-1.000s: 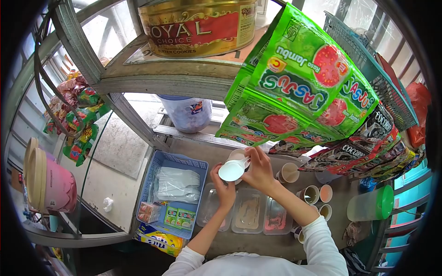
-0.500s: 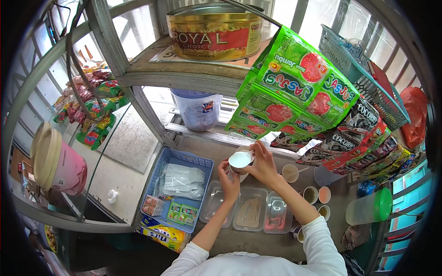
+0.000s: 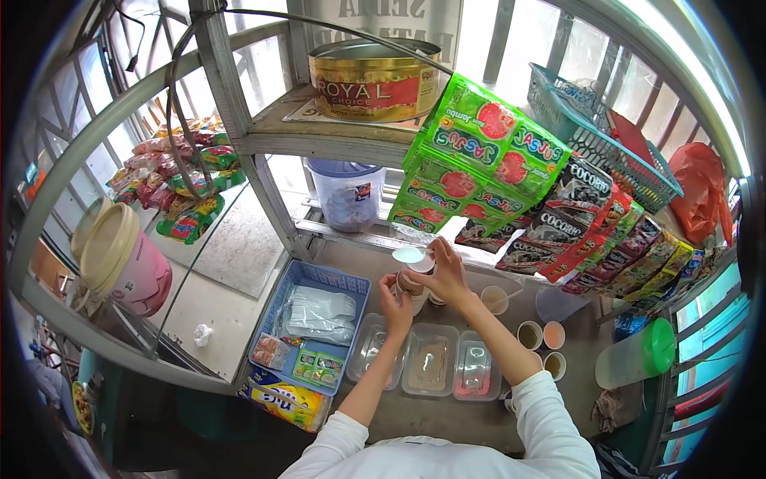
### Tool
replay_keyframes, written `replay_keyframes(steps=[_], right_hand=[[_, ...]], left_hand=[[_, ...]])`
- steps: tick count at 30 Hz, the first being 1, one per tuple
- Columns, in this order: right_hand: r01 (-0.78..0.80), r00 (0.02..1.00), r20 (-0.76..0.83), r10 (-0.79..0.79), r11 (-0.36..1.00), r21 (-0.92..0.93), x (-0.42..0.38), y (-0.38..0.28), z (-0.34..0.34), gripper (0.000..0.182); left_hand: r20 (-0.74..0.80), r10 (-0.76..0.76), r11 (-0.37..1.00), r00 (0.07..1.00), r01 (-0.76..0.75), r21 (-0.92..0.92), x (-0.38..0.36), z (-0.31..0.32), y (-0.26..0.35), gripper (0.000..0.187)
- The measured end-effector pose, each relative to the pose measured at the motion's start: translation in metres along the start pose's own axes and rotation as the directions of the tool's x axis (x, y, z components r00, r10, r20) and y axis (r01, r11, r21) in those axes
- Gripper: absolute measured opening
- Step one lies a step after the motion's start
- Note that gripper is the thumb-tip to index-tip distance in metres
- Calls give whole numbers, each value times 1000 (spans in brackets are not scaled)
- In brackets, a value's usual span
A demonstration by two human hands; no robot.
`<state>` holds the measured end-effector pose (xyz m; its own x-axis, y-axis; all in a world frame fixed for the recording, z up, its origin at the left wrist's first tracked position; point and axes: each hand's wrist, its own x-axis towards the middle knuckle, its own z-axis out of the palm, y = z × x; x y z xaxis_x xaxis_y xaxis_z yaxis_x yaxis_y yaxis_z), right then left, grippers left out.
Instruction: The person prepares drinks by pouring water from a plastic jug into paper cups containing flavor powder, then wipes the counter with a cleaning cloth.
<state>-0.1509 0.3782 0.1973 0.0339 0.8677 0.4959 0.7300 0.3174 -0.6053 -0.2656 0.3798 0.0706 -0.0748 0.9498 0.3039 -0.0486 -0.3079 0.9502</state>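
My left hand (image 3: pixel 396 306) is closed around a stack of paper cups (image 3: pixel 417 302), held upright over the back of the counter. My right hand (image 3: pixel 447 275) reaches in from the other side, its fingers curled at the rim of the top white paper cup (image 3: pixel 409 255). The thumb presses against the cup's side, and both hands almost meet there. Just in front of the hands sit clear plastic tubs, a left one (image 3: pixel 375 351), a middle one (image 3: pixel 432 361) and a right one (image 3: pixel 477 369) with pink residue. A cup with a stirrer (image 3: pixel 495 300) stands right of my right hand.
Several filled cups (image 3: pixel 530 335) stand to the right, near a green-lidded pitcher (image 3: pixel 636 354). On the left is a blue basket (image 3: pixel 319 271) of plastic spoons and sachets. Green drink sachets (image 3: pixel 479 152) hang above the hands. A cookie tin (image 3: pixel 371 88) rests on the shelf.
The top white cup has tipped and shifted slightly left and up, and more of the stack below shows. The right hand has moved a little left; the camera view has also shifted.
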Motion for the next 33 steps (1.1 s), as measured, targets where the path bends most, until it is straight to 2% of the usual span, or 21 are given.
replay_keyframes(steps=[4,5,7,8,11,14,16,19,22,28,33], right_hand=[[-5,992,-125,9,1000,30,-5,11,22,69],[-10,985,-171,16,999,34,-8,15,30,74],[-109,961,-242,133,988,107,-18,18,47,77],[-156,943,-273,191,977,145,-20,20,54,78],[-153,926,-304,224,959,240,-21,28,67,74],[-206,898,-358,258,962,177,-20,31,75,71],[-204,893,-358,271,955,214,-20,27,71,71],[-177,896,-356,266,948,264,-20,20,63,71],[-172,897,-351,269,944,282,-23,21,64,71],[-174,916,-301,266,938,301,-21,22,61,71],[-161,938,-247,242,938,308,-16,27,59,72]], left_hand=[[13,18,990,1000,-20,142,1,-10,-7,45],[10,-15,995,1000,14,102,2,-10,-7,48],[8,-83,996,997,83,23,5,-11,-7,53],[69,-49,999,996,48,12,7,-12,-9,58],[213,53,999,976,-53,-5,11,-15,-21,72],[285,130,989,950,-144,28,14,-15,-30,82],[304,152,983,941,-177,56,16,-14,-31,84],[285,215,974,934,-224,1,14,-12,-33,83],[237,224,974,945,-209,-83,10,-5,-35,81],[208,173,969,963,-129,-212,10,1,-46,81],[196,130,983,972,-100,-154,11,0,-44,82]])
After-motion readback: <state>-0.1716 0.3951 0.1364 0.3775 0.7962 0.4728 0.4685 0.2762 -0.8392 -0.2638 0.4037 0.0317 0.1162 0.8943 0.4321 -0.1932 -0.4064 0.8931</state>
